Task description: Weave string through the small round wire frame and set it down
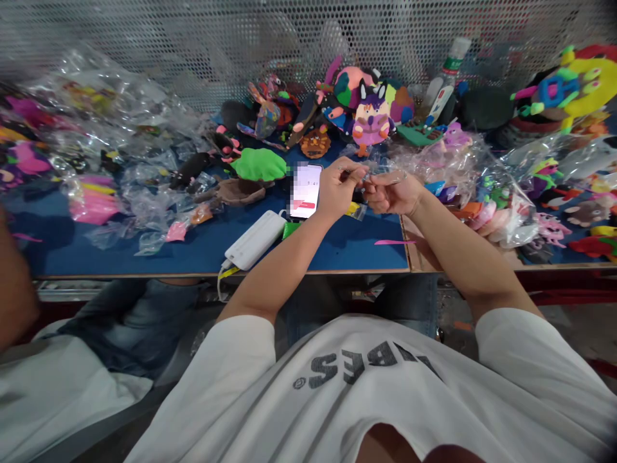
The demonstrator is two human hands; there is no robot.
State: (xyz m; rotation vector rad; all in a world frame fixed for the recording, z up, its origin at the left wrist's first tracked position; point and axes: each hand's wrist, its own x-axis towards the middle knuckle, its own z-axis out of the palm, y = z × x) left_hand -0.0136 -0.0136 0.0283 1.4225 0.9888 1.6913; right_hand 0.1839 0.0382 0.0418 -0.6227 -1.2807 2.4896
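Observation:
My left hand point(340, 185) is closed in a pinch over the blue table, just right of a lit phone point(307, 190). My right hand point(393, 191) meets it fingertip to fingertip, its fingers curled. Between them is a small bit of clear plastic point(369, 173), like a bag's edge, gripped by both; its contents are hard to make out. A small yellow piece in clear wrap point(354, 209) lies beneath the hands. Beyond them stands a purple and pink clay figure point(371, 122). A thin pink clay tool or strip point(394, 242) rests near the table's front edge.
A white power bank point(256, 240) with a cable lies left of my forearm. Bagged clay pieces point(144, 186) cover the left side, and more bagged figures point(501, 193) the right. A bottle point(453, 61) stands by the perforated metal screen point(193, 38). Another person's arm point(17, 283) is at far left.

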